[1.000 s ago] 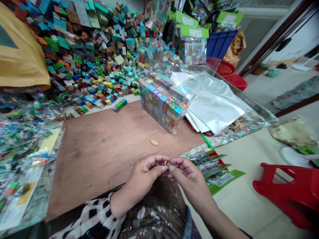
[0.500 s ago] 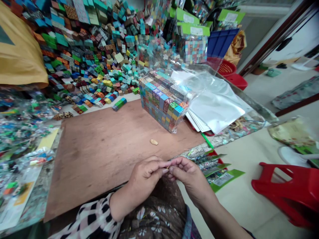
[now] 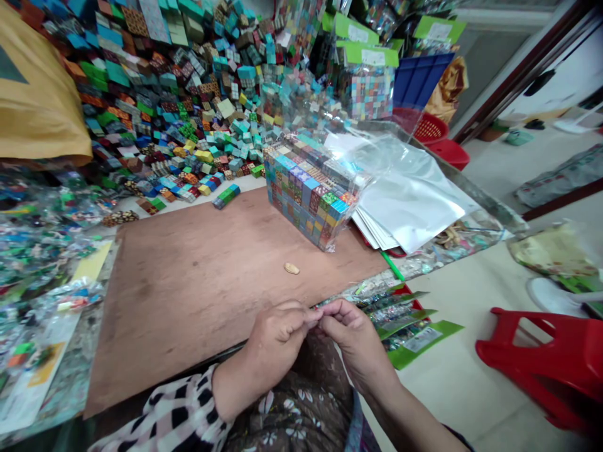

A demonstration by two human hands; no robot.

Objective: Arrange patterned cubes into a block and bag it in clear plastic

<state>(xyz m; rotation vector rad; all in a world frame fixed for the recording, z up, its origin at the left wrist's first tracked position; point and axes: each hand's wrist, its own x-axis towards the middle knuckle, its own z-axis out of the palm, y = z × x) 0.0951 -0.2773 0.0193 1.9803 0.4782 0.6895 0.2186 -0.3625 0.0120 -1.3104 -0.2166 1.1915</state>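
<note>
My left hand (image 3: 277, 336) and my right hand (image 3: 354, 339) meet fingertip to fingertip just off the near edge of a brown board (image 3: 207, 282). Both are pinched closed on something tiny between them that I cannot make out. A small tan nut-like piece (image 3: 291, 268) lies on the board a little beyond my hands. Further back stands a clear bag packed with coloured cubes (image 3: 308, 191), upright on the board.
A big heap of coloured blocks (image 3: 179, 100) fills the back left. A stack of clear plastic bags (image 3: 405, 201) lies right of the packed bag. Green-headed packets (image 3: 405, 326) lie on the floor, with a red stool (image 3: 546, 361) at right.
My hands have drawn slightly closer to me and lower. The small tan bit seen between my fingertips a second ago is now hidden by the pinch.
</note>
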